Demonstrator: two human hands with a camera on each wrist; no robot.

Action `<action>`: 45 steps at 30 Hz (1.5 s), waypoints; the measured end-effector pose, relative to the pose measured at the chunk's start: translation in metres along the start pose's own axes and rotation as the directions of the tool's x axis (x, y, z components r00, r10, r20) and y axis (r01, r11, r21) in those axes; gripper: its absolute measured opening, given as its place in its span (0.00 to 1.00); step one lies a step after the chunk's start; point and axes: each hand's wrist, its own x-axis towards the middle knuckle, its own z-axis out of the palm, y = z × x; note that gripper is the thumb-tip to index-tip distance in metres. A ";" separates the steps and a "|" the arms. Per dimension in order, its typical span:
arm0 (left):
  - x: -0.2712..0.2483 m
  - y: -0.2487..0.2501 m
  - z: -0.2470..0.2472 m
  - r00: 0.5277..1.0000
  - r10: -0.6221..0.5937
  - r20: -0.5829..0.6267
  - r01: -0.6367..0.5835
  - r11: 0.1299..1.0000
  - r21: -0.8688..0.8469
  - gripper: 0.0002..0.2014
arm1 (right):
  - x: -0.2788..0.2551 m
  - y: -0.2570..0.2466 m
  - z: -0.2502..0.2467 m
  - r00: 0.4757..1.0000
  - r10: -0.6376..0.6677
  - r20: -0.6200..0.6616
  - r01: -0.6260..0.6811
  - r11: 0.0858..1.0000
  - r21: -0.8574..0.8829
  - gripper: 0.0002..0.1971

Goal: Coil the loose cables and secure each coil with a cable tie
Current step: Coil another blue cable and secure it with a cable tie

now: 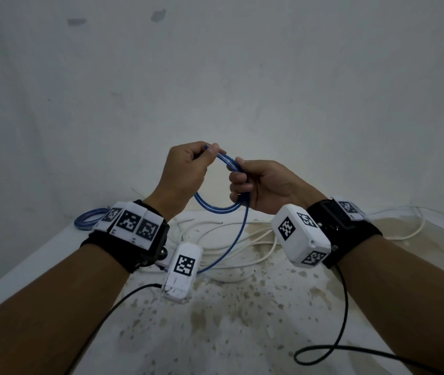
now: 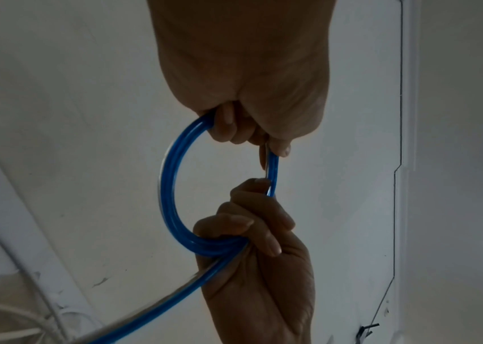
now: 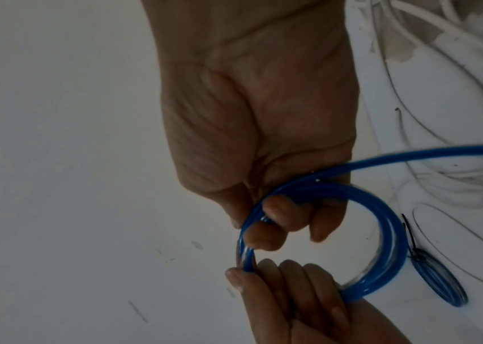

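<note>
A blue cable [image 1: 216, 208] forms a small coil held up in the air between both hands. My left hand [image 1: 188, 169] pinches the top of the coil, its fingers curled round the strands [image 2: 172, 167]. My right hand [image 1: 258, 185] grips the coil's right side and bottom, fingers wrapped round the loops [image 3: 381, 209]. A loose tail of the blue cable [image 1: 231, 253] hangs down from my right hand to the table. A second blue coil [image 1: 88, 219] lies at the table's far left; in the right wrist view this coil [image 3: 440, 281] has a black tie [image 3: 409, 235] on it.
Loose white cables [image 1: 242, 244] lie tangled on the stained white table [image 1: 242, 320] under my hands and run off to the right. A white wall [image 1: 215, 77] stands close behind. Black sensor leads [image 1: 342, 315] trail from my wrists.
</note>
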 end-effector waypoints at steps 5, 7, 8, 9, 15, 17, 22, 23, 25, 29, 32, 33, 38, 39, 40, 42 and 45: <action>-0.003 0.002 0.001 1.000 -0.028 0.014 0.028 0.999 -0.032 0.13 | 0.000 0.000 -0.005 0.998 -0.006 0.058 0.009 0.999 -0.041 0.13; -0.003 0.001 0.001 0.999 -0.038 0.020 0.038 0.999 -0.024 0.13 | 0.000 0.001 -0.007 0.998 -0.002 0.070 0.007 0.998 -0.060 0.12; -0.004 0.001 0.001 0.999 -0.043 0.020 0.043 0.999 -0.015 0.13 | 0.000 0.001 -0.007 0.997 0.000 0.074 0.005 0.997 -0.072 0.11; -0.004 0.001 0.002 0.999 -0.048 0.018 0.048 0.999 -0.008 0.13 | 0.000 0.000 -0.007 0.997 0.005 0.074 0.001 0.996 -0.087 0.11; -0.004 -0.003 0.007 0.994 -0.106 -0.029 0.108 0.991 0.081 0.13 | -0.001 0.000 0.003 0.996 0.058 -0.065 -0.072 0.965 -0.251 0.18; -0.004 -0.006 0.010 0.991 -0.121 -0.053 0.126 0.988 0.092 0.14 | 0.001 0.004 0.006 0.992 0.030 -0.119 -0.069 0.937 -0.343 0.22; -0.006 -0.006 0.015 0.981 -0.180 -0.075 0.189 0.972 0.140 0.17 | 0.007 0.010 0.006 0.980 -0.070 -0.187 -0.006 0.926 -0.377 0.22; -0.006 -0.006 0.015 0.979 -0.193 -0.063 0.201 0.966 0.161 0.18 | 0.008 0.011 0.006 0.973 -0.096 -0.211 0.015 0.934 -0.356 0.22; -0.006 -0.005 0.018 0.972 -0.230 -0.050 0.235 0.947 0.220 0.18 | 0.009 0.012 0.005 0.948 -0.157 -0.277 0.074 0.955 -0.287 0.22; -0.015 -0.002 0.015 0.957 -0.161 -0.242 0.253 0.871 0.421 0.14 | 0.012 0.010 -0.002 0.855 -0.280 -0.437 0.271 0.959 -0.085 0.22; -0.034 0.008 0.018 0.913 -0.407 -0.038 0.361 0.758 0.544 0.26 | 0.013 0.005 -0.004 0.766 -0.350 -0.539 0.414 0.910 -0.001 0.22; -0.043 0.014 0.024 0.808 -0.581 0.100 0.449 0.716 0.535 0.29 | 0.013 0.004 -0.004 0.742 -0.366 -0.562 0.451 0.892 0.015 0.22; -0.049 0.014 0.045 0.576 -0.785 0.231 0.817 0.542 -0.194 0.26 | 0.016 0.010 0.006 0.723 -0.371 -0.583 0.490 0.870 0.053 0.22; -0.043 0.010 0.046 0.616 -0.772 0.157 0.765 0.538 -0.353 0.23 | 0.016 0.013 0.008 0.728 -0.367 -0.579 0.480 0.876 0.049 0.22; -0.037 0.006 0.045 0.653 -0.754 0.077 0.700 0.561 -0.443 0.21 | 0.015 0.017 0.008 0.734 -0.361 -0.575 0.467 0.883 0.042 0.22; -0.028 0.003 0.041 0.708 -0.704 -0.046 0.604 0.638 -0.478 0.18 | 0.014 0.024 0.009 0.748 -0.340 -0.570 0.436 0.899 0.036 0.22; -0.026 0.000 0.038 0.750 -0.652 -0.109 0.554 0.711 -0.434 0.14 | 0.013 0.028 0.008 0.768 -0.304 -0.564 0.395 0.918 0.043 0.22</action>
